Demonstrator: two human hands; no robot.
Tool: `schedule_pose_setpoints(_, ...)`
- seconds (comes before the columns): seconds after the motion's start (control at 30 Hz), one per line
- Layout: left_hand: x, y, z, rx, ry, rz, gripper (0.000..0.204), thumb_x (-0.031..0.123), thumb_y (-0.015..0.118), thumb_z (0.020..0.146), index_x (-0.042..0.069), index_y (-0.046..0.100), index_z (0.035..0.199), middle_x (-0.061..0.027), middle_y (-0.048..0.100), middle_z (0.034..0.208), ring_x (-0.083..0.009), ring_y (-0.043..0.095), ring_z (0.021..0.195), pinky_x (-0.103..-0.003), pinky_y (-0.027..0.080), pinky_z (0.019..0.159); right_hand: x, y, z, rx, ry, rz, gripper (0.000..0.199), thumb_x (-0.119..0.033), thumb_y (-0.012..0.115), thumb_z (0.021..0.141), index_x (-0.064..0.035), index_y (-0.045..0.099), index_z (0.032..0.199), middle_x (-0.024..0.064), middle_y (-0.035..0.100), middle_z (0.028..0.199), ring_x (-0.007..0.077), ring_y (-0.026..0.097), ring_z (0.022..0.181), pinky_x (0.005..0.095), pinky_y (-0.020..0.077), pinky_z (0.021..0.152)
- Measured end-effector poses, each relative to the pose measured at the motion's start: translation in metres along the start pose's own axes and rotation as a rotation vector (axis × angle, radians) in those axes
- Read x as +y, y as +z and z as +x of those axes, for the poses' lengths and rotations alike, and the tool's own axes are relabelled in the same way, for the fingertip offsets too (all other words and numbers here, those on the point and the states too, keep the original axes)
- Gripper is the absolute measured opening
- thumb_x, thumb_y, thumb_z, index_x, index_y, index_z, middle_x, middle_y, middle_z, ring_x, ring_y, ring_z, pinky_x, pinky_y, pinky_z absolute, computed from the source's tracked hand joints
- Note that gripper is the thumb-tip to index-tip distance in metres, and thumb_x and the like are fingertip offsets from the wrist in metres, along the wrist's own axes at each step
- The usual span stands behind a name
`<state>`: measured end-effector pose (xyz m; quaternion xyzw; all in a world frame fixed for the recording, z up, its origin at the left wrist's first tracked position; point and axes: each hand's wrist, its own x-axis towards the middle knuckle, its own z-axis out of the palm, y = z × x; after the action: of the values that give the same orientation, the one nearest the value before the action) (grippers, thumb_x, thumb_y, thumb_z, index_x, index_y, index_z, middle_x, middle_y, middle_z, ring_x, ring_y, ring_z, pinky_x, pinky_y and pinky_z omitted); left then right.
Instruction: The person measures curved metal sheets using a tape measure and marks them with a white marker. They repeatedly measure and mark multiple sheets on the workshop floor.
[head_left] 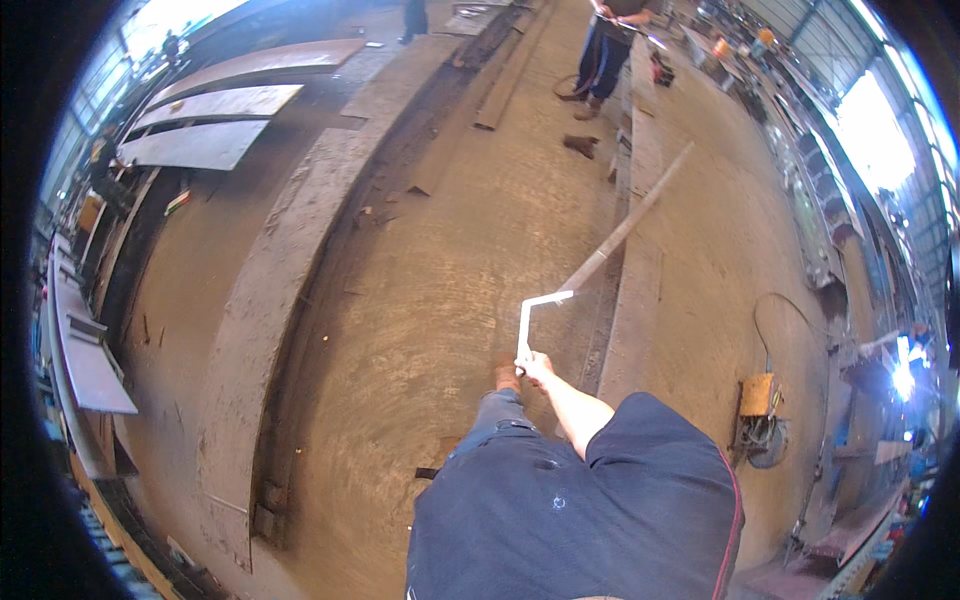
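In front of my body, my right hand [537, 368] is closed around the lower end of a bright white bent bar [524, 325]. The bar rises from my fingers, then turns sharply to the right; glare hides its finer detail. Its far end appears close to the lower end of a long brown pole [630, 222], and I cannot tell whether the two touch. That pole slants away across a long beam. Below the hand, a brown boot [508, 376] shows on the floor. My left hand does not appear.
A long, dusty steel beam [285, 260] runs along the left, another beam [640, 310] along the right. Flat metal plates [195, 145] lie at the far left. Another person [607, 50] stands ahead. An orange-brown box with cables [757, 396] and a bright glare [904, 380] are at right.
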<state>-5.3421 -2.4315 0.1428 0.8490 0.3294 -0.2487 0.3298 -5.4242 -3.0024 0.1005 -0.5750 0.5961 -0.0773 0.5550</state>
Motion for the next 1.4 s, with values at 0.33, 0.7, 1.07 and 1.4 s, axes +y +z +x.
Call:
schedule_pose_setpoints(0.33,-0.195,-0.112,-0.021,-0.015,-0.185,0.076,0.044,0.042,0.065,0.089,-0.001,0.071,0.101,-0.0147,0.073,0.090,-0.0255,0.066,0.078,-0.043,0.051,0.069,-0.171,0.247,-0.188,-0.802,-0.237,0.159,0.016,-0.022,0.072,0.091,-0.0116,0.060,0.090,0.0024,0.065,0.072,0.0046,0.042,0.044,0.0225,0.0308,0.037)
schedule_pose_setpoints(0.7,-0.065,-0.226,0.022,-0.113,-0.155,-0.900,0.081,0.028,0.077,0.083,0.003,0.035,0.147,-0.0127,0.068,0.088,-0.0193,0.065,0.081,-0.035,0.052,0.072,-0.329,0.505,-0.358,-1.171,-0.568,0.041,0.034,-0.020,0.078,0.084,-0.0085,0.060,0.110,-0.0016,0.064,0.077,0.0070,0.062,0.063,0.0198,0.0368,0.044)
schedule_pose_setpoints(1.07,0.013,-0.413,0.085,-0.053,0.257,-1.409,0.110,0.023,0.080,0.082,0.018,0.002,0.160,-0.0191,0.064,0.101,-0.0176,0.060,0.051,-0.028,0.050,0.044,-0.168,0.671,-0.615,-2.059,-1.023,-0.496,0.034,-0.036,0.069,0.089,-0.0040,0.068,0.101,0.0129,0.071,0.079,0.0248,0.067,0.068,0.0402,0.0503,0.064)
schedule_pose_setpoints(1.4,-0.169,-0.582,0.182,0.350,0.316,-1.187,0.120,0.023,0.086,0.079,0.014,-0.001,0.161,0.0006,0.055,0.091,-0.0092,0.052,0.075,-0.025,0.045,0.067,-0.020,0.795,-0.853,-2.561,-1.063,-0.776,0.051,-0.046,0.064,0.087,-0.0068,0.067,0.120,0.0267,0.067,0.086,0.0447,0.064,0.076,0.0489,0.0500,0.068)
